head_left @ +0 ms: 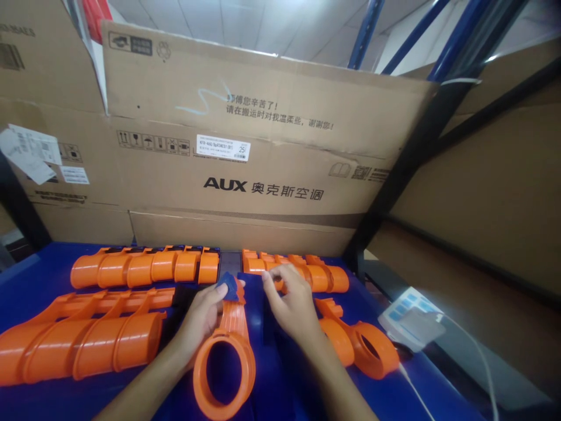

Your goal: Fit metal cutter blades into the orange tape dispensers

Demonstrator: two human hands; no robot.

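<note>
Gripping the orange ringed part [235,320] short of the back edge of the table [26,268], your left hand [201,313] presumably exposes its upper end to your right hand [293,299]; whether those curled fingers hold anything is unclear.

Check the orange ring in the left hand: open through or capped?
Open: blue shows through the middle of the orange ring.
</note>
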